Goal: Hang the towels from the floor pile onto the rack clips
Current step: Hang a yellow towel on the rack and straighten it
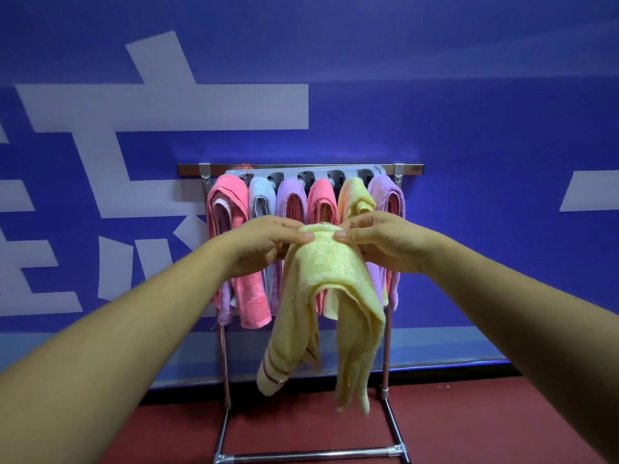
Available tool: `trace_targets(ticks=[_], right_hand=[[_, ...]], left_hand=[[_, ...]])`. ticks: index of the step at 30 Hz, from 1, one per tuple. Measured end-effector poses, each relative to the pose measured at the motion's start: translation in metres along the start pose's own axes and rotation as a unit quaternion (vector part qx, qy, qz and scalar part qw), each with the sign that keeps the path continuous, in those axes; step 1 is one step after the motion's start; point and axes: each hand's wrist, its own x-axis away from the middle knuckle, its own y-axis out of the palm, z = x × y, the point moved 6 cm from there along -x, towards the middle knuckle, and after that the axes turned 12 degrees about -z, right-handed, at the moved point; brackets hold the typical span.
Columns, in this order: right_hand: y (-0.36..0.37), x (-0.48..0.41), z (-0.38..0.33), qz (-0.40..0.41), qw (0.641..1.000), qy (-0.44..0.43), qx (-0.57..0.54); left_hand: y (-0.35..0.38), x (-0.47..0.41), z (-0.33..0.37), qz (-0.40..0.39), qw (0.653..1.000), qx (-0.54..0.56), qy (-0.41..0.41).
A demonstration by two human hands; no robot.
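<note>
View: the head camera is looking forward and a little down, along two bare forearms, toward a wall.
Floor: a dark red floor [469, 430] is stretching across the bottom of the view and meeting the wall behind the rack.
Wall: a blue wall [452, 112] is filling most of the view and showing large pale block shapes like parts of lettering. A paler band [100, 346] is running along its foot.
Rack: a metal rack [386, 356] is standing on the floor close to the wall, with two upright legs, a low crossbar [311, 455] near the floor and a top bar [301, 169]. A grey clip strip [371, 170] is sitting just behind the top bar.
Hanging towels: six towels are hanging side by side from the rack. From left to right they are a pink towel [231, 199], a pale blue towel [263, 195], a purple towel [291, 199], a second pink towel [321, 195], a pastel yellow-and-pink towel [355, 195] and a second purple towel [385, 192] at the right end.
Held towel: a pale yellow towel [328, 272] is hanging in the air in front of the middle of the row, covering the lower parts of the towels behind it. Its loose ends are drooping toward the floor without reaching it, and one end is showing dark stripes.
Left hand: the left hand [264, 244] is pinching the pale yellow towel's top edge from the left, with the thumb on the near side and the fingers curled behind the cloth.
Right hand: the right hand [382, 242] is pinching the same edge from the right in the same way.
Hands together: the two hands are working close together at the top of the towel, with a small bunch of cloth between the thumb tips.
</note>
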Motion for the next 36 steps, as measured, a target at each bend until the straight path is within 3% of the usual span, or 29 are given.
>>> trace_targets(ticks=[7,18,23,29,36], right_hand=[[-0.046,-0.029,-0.027,0.062,0.996,-0.015,0.055],[-0.140,-0.080,-0.041,0.179,0.951,0.049,0.247],[-0.176,-0.105,-0.046,0.224,0.915,0.091,0.323],[-0.198,-0.136,-0.032,0.212,0.860,0.181,0.429],[-0.217,-0.156,-0.016,0.372,0.805,0.069,0.456]], left_hand=[[-0.036,-0.041,0.022,0.042,0.999,-0.018,0.025],[-0.108,-0.115,0.041,0.087,0.970,-0.228,-0.012],[-0.129,-0.153,0.044,0.118,0.933,-0.338,-0.043],[-0.141,-0.186,0.032,0.104,0.880,-0.447,-0.119],[-0.164,-0.203,0.021,0.257,0.890,-0.377,-0.015]])
